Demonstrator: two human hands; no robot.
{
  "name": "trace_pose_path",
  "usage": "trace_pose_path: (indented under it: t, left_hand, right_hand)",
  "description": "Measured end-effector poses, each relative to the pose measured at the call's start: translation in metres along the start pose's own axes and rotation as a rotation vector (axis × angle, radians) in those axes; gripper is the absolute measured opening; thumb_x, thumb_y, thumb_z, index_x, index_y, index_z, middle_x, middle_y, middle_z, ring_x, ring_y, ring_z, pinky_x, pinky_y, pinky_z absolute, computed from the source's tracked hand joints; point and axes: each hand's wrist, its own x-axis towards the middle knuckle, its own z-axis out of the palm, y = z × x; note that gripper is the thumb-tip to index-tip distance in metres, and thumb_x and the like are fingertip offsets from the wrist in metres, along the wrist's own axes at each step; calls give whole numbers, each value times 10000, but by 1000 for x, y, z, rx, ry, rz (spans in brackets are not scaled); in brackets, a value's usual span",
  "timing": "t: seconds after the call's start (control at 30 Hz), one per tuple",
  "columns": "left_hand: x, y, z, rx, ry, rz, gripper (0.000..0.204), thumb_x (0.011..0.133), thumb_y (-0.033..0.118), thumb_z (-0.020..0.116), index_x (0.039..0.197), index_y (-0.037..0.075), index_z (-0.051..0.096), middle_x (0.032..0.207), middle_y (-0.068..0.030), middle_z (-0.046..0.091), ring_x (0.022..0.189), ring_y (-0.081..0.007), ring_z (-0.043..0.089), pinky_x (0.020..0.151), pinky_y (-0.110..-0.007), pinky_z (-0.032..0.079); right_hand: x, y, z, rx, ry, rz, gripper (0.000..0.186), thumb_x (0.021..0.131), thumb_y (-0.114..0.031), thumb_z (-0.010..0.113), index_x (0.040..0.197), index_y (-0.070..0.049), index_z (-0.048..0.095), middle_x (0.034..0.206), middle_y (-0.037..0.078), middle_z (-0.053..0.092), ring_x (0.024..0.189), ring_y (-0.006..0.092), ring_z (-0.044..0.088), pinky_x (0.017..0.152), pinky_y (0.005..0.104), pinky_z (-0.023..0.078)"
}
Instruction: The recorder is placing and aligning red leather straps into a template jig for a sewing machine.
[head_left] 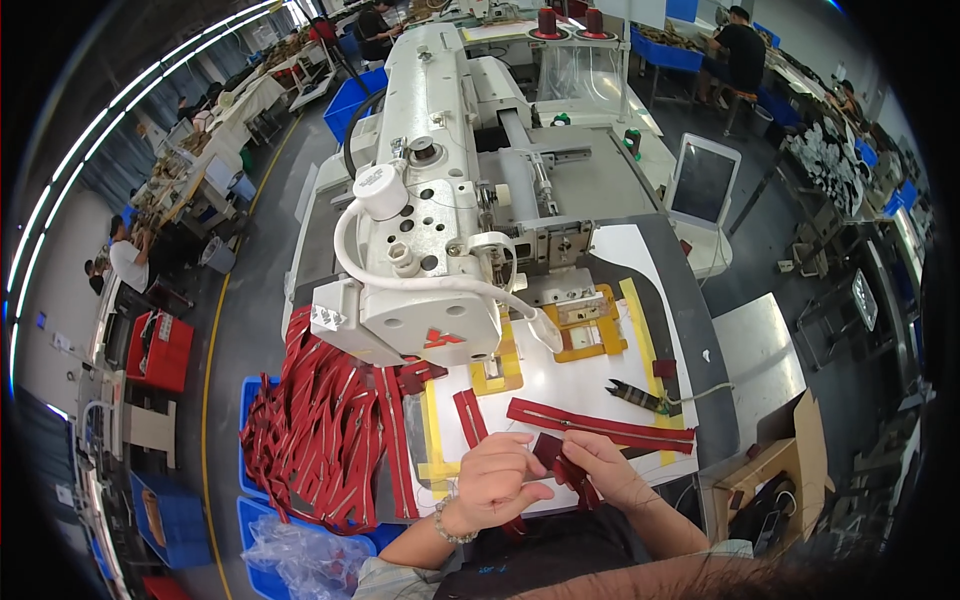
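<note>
In front of the sewing machine [430,250], both hands meet over the near edge of the white work plate [560,385]. My left hand [495,482] is closed, fingers curled at the edge of a small dark red fabric patch [547,450]; its thumb sticks out below. Closed round a red zipper [578,484], my right hand [605,468] also touches the patch from the other side. The zipper's tail hangs toward my lap. Another red zipper [600,425] lies across the plate just beyond, and a shorter-looking zipper piece [470,417] lies left of it.
A big heap of red zippers [330,430] spills over the left table edge above blue bins [255,510]. Black-handled thread snips [635,394] and a dark red patch [664,369] lie right. Yellow clamp frames [590,335] sit under the head; a cardboard box [770,470] stands right.
</note>
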Motion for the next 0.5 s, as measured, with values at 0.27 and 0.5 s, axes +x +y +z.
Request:
trace_pose_path:
  t: [0.27, 0.5]
  left_hand:
    - [-23, 3, 6, -555, -65, -529, 416, 772, -20, 731, 590, 53, 364, 574, -54, 475, 534, -161, 493, 744, -329, 555]
    - [1, 8, -5, -85, -210, -595, 280, 778, 126, 754, 679, 86, 495, 622, -34, 440, 548, -152, 429, 526, -295, 396]
  right_hand:
    - [0, 16, 1, 254, -59, 88, 271, 996, -222, 469, 888, -19, 613, 770, 4, 590, 656, 42, 509, 573, 197, 408]
    - [-4, 1, 6, -219, 160, -157, 307, 975, -222, 521, 786, 0, 619, 622, 1, 540, 565, 48, 466, 508, 221, 360]
